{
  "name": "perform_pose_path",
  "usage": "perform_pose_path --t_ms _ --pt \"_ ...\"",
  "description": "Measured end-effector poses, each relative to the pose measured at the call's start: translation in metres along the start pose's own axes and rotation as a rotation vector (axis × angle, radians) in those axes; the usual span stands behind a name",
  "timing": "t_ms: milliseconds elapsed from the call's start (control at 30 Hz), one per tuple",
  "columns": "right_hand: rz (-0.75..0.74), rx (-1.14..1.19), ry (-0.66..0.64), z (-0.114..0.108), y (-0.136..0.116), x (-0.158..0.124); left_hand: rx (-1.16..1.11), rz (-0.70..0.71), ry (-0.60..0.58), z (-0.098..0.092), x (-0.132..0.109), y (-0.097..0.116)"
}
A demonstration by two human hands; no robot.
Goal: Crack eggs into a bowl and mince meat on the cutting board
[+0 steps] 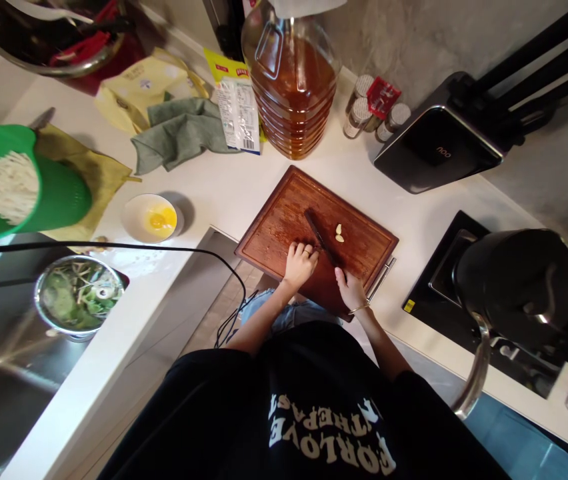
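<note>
A dark wooden cutting board lies on the white counter in front of me. My right hand is closed round the handle of a dark knife, whose blade lies flat across the board. My left hand rests beside the blade with its fingers curled over something I cannot make out. Two pale garlic cloves sit on the board just right of the blade.
A large bottle of oil stands behind the board, with spice jars to its right. At left are a white bowl with an egg, a green colander of noodles and a steel bowl of greens. A black pot sits on the hob.
</note>
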State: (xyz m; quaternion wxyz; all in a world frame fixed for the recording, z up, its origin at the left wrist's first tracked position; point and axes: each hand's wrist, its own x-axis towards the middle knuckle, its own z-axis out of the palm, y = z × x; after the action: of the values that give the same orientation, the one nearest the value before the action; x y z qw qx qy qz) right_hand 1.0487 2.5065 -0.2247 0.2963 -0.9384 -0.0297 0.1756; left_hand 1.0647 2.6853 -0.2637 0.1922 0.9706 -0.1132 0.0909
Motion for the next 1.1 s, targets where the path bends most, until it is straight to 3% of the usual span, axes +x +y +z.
perform_pose_path --t_ms 233,633,1100 --pt "0.036 0.025 0.053 0.009 -0.013 0.026 0.003 0.01 0.014 0.002 -0.007 -0.001" --pt "-0.006 -0.043 0.047 0.001 0.003 -0.016 -0.062 -0.028 0.015 -0.001 -0.01 -0.002" --pt "-0.018 -0.075 0.034 -0.002 0.007 -0.018 0.022 -0.064 0.04 -0.01 -0.002 -0.001"
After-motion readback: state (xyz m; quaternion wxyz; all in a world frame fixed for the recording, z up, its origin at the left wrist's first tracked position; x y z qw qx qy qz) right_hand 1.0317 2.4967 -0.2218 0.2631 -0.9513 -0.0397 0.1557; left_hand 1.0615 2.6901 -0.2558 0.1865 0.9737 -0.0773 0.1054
